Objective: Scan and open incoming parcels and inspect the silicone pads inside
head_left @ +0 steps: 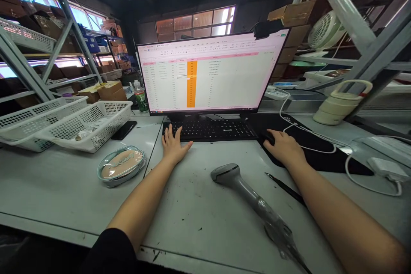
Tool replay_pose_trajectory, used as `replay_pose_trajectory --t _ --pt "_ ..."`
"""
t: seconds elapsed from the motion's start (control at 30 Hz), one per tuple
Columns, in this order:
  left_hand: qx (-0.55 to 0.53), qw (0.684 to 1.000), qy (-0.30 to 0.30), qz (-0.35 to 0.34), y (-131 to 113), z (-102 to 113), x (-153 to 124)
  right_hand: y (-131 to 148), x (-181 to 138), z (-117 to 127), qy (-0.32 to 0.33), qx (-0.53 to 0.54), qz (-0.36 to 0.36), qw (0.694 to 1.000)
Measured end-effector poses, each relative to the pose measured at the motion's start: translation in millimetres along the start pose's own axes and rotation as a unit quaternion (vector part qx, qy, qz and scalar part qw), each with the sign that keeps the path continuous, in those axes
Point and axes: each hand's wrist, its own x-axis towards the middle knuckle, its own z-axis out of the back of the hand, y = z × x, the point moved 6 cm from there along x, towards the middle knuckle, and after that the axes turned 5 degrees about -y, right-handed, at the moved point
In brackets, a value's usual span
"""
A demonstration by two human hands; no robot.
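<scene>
My left hand (174,144) rests with spread fingers on the left end of a black keyboard (212,129). On a black mouse pad (324,154) to the right, my right hand (284,147) is wrapped over a dark computer mouse (269,138), mostly hidden under the fingers. Behind the keyboard stands a monitor (224,81) showing a spreadsheet with an orange column. Between my forearms lies a grey barcode scanner (253,199), its head towards the keyboard. A black pen-like tool (285,187) lies beside my right forearm.
To the left are white perforated baskets (93,130), a dark phone (124,130) and an oval clear-topped pouch (122,165). A green-labelled bottle (140,96) stands beside the monitor. At right are a cream handled cup (337,107), a white charger (387,169) with loose cables, and metal shelving (343,4).
</scene>
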Motion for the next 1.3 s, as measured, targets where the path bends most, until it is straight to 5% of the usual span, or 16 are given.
replay_pose_trajectory --t 1.3 --pt "0.002 1.0 0.014 -0.001 2.5 -5.4 0.2 -8.7 3.7 -6.9 -0.04 0.012 0.006 0.999"
